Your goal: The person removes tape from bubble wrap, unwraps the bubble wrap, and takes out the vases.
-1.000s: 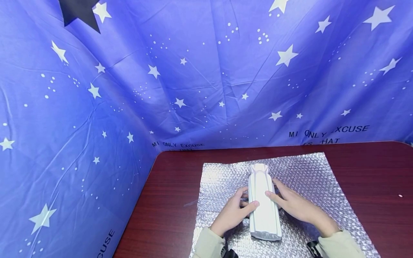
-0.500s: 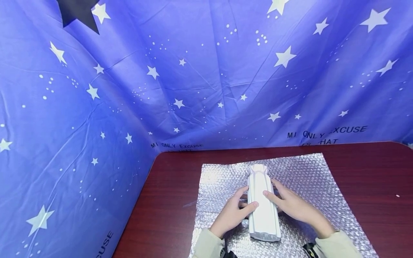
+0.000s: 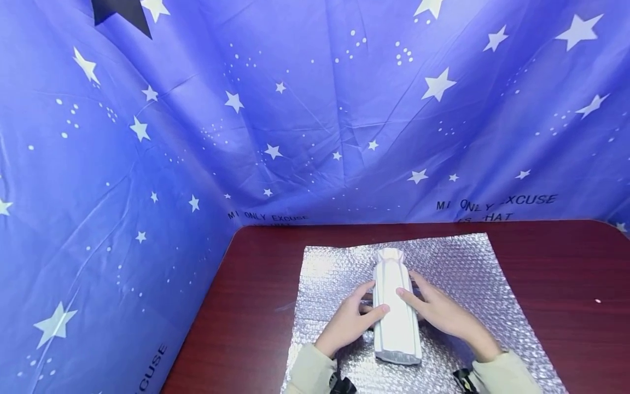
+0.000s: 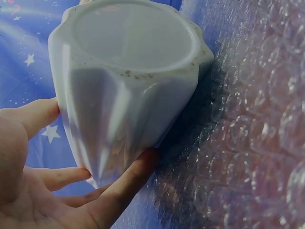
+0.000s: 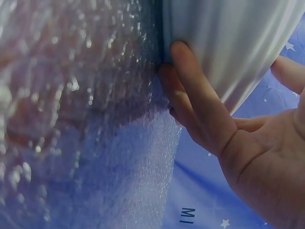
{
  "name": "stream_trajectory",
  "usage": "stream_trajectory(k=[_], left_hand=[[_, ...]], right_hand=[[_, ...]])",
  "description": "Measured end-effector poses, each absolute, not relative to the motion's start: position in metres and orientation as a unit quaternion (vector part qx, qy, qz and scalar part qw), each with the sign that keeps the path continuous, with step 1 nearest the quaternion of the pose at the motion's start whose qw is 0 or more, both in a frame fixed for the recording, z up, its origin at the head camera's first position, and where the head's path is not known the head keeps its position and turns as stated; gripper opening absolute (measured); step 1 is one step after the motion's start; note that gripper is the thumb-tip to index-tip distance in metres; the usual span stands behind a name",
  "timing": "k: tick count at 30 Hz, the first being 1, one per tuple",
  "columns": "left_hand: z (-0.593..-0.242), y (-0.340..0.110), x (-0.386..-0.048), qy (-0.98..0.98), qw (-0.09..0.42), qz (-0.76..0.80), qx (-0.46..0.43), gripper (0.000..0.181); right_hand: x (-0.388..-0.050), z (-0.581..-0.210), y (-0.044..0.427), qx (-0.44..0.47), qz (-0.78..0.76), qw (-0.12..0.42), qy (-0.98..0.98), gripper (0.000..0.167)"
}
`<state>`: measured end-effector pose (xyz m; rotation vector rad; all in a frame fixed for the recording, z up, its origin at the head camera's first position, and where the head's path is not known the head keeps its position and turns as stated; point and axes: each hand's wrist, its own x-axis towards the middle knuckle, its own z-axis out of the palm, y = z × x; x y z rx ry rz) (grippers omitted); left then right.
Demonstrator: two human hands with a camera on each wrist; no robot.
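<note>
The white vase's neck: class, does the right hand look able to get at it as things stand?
Probably yes. The right hand grips the vase along its side; the neck lies uncovered just beyond, with nothing visible in between.

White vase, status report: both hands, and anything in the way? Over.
Left hand and right hand holding white vase from either side. Vase on its side over bubble wrap, neck pointing away; contact unclear. No obstacle seen.
</note>
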<state>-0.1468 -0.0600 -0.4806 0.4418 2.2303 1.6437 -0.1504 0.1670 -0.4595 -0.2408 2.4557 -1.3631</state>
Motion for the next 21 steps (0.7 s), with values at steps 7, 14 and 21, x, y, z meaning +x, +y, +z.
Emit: stream_trajectory(k=[7, 14, 21], left_hand=[[-0.478, -0.061, -0.145, 0.776, 0.166, 0.588, 0.156, 0.066], [-0.477, -0.064, -0.144, 0.779, 0.158, 0.588, 0.152, 0.067], [-0.472, -0.060, -0.143, 0.772, 0.147, 0.598, 0.157, 0.065]], right_hand=[[-0.150, -0.459, 0.167, -0.078, -0.485, 0.162, 0.856, 0.084], [-0.150, -0.456, 0.163, -0.067, -0.491, 0.154, 0.855, 0.079], [-0.147, -0.449, 0.165, -0.073, -0.491, 0.148, 0.855, 0.075]])
